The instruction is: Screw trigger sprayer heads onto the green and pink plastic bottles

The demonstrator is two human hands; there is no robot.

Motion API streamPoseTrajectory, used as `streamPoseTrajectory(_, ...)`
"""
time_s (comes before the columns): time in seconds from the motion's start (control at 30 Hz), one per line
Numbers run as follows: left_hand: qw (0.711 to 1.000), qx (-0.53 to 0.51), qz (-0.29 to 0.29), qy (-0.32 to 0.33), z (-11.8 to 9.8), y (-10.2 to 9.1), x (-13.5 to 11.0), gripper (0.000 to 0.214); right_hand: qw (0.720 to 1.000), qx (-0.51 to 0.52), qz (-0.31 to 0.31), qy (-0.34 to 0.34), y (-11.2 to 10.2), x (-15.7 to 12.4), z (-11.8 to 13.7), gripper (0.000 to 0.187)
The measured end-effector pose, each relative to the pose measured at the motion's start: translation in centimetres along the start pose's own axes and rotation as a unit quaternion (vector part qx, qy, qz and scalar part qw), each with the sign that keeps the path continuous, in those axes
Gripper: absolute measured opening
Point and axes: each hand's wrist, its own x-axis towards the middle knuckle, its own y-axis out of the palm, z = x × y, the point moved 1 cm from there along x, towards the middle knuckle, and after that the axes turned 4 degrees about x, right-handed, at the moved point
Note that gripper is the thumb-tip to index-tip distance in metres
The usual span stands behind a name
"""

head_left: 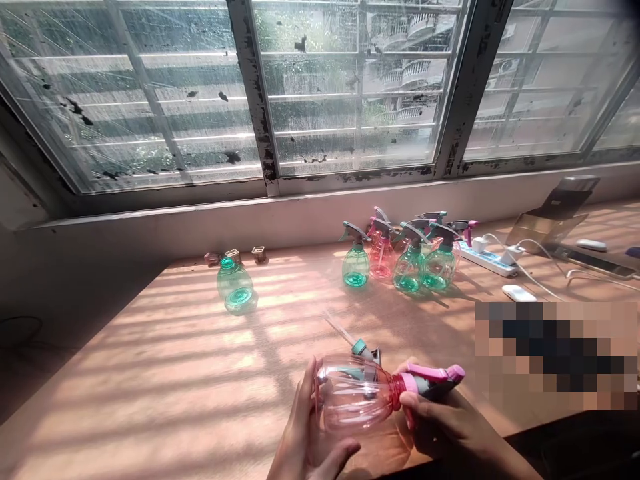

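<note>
A clear pink spray bottle [355, 400] lies on its side between my two hands, above the near part of the table. My left hand [305, 427] cups its base, thumb below and fingers along the far side. With my right hand [435, 417] I grip the pink collar and trigger head at the neck. Just beyond the bottle, a loose green spray head [361, 348] with a clear dip tube lies on the table, partly seen through the pink plastic. A green bottle without a spray head [235, 288] stands farther off to the left.
Several green and pink spray bottles [410, 263] stand grouped near the window wall. Right of them are a white power strip [487, 259] with cables, a white mouse [519, 293] and a phone [603, 263]. Small blocks [259, 254] sit at the back left. A pixelated patch hides the right side.
</note>
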Motion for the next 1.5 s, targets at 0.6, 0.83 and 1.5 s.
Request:
streamPoseTrajectory(0.6,0.999,-0.024,0.011,-0.024,-0.5,-0.2,-0.2,0.093,0.999,0.030,0.016,0.005,0.0,0.1,-0.4,0.047)
streamPoseTrajectory(0.83,1.000,0.014,0.005,-0.024,-0.5,-0.8,0.3,0.086,1.000,0.020,0.008,-0.013,0.1,0.0,0.0,0.045)
streamPoseTrajectory(1.5,0.995,-0.063,0.029,-0.068,-1.5,-0.8,0.4,0.094,0.999,0.042,-0.015,0.013,0.2,-0.1,0.0,0.053)
